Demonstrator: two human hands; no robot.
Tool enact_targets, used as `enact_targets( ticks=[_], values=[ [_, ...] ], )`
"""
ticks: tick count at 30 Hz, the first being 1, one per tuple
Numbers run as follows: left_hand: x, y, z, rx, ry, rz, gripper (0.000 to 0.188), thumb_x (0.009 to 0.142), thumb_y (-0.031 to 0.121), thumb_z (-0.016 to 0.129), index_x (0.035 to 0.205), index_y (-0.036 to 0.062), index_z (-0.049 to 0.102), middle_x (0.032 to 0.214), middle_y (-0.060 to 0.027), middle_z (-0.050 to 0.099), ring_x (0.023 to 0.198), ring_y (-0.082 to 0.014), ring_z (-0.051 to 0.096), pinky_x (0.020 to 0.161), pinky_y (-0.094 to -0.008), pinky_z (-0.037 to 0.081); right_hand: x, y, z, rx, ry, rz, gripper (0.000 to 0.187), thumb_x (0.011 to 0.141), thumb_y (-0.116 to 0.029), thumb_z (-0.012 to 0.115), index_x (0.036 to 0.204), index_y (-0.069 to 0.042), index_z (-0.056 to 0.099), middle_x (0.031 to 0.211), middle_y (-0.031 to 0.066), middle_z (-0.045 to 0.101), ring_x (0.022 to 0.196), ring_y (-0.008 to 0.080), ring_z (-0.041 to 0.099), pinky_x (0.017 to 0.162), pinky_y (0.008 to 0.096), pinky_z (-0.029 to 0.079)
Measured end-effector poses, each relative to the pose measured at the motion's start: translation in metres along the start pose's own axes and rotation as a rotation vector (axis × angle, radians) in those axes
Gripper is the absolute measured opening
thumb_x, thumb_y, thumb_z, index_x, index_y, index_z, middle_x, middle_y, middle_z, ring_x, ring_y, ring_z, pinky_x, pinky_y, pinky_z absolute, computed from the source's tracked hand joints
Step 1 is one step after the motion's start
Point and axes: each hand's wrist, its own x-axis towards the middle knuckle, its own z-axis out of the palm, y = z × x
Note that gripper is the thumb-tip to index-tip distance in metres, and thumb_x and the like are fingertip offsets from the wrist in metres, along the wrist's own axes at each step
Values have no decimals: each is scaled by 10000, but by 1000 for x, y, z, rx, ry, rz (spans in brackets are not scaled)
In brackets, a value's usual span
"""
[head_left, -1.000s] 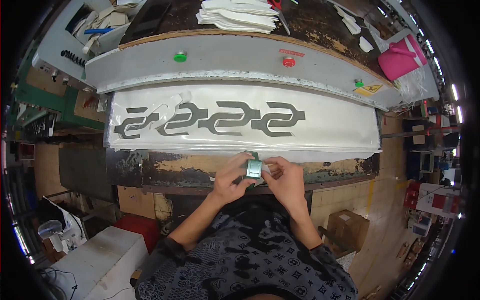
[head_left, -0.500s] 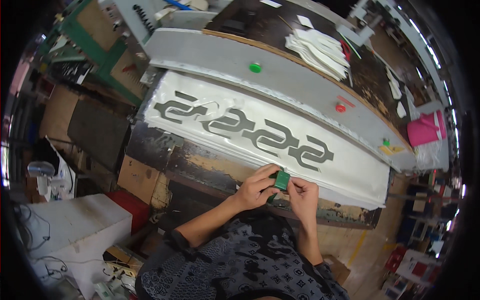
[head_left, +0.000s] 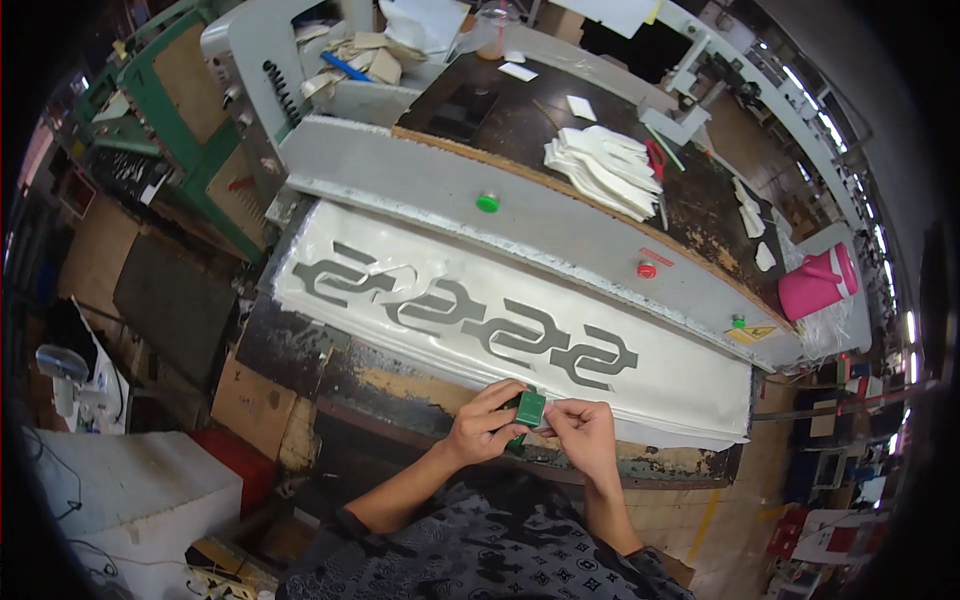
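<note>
The green object point(head_left: 531, 407) sits between the two hands, but its full shape is hard to make out. One rectangular face is visible, and a bit of the same green shows under the left fingertips; whether both belong to one piece cannot be told. At the right side of the grip there is a small pale piece point(head_left: 544, 423), mostly covered by fingers and too small to recognise. The patterned dark shirt point(head_left: 450, 540), on the near side of the grip, is cut off by the lower edge.

The left hand point(head_left: 480, 427) pinches the green object from its left side, with the thumb below and the bent fingers above. The right hand point(head_left: 588, 437) comes from the other side, thumb and forefinger drawn close at the object's right edge; whether they pinch the object or the pale piece, one cannot tell. Both forearms are angled inward, so that the hands nearly meet.

Just beyond the grip lies a white sheet point(head_left: 690, 390) with dark grey interlocking shapes point(head_left: 525, 330). Farther beyond is a grey panel point(head_left: 560, 235), and behind it a stack of white pieces point(head_left: 603, 170).
</note>
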Motion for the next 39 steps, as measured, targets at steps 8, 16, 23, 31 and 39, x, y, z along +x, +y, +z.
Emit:
enact_targets(
  ticks=[8,16,23,31,39],
  values=[
    [-7,-9,14,-16,24,-37,214,932,105,744,978,-103,722,1265,-293,682,1163,-452,677,1031,-470,513,-8,2,-8,102,-52,-17,179,933,-17,809,1049,98,737,911,114,775,747,112,720,698,248,597],
    [-7,-9,19,-88,-36,-57,168,917,62,758,960,-94,714,1345,-280,652,1241,-434,641,1065,-456,491,-12,5,-7,189,-49,-153,226,849,56,859,1037,111,746,966,127,785,822,113,745,707,221,595],
    [-8,-5,30,-247,4,-148,231,997,133,716,954,-94,707,1393,-261,614,1259,-378,624,1076,-431,474,-8,22,-22,147,-74,-274,240,873,62,829,1104,81,770,955,110,768,838,144,746,748,259,594],
    [-21,-17,31,13,37,-73,308,1068,233,621,1114,-70,651,1339,-249,610,1203,-402,616,1037,-449,482,-13,43,9,96,149,-278,149,986,-17,737,1089,85,772,935,92,717,761,139,718,683,243,552],
    [-30,-9,17,195,372,-85,500,1109,446,514,1129,-42,618,1257,-265,586,1178,-395,617,1044,-462,483,11,75,18,213,258,-122,173,985,-78,752,1064,72,786,826,56,717,674,93,626,624,239,472]
  ],
)
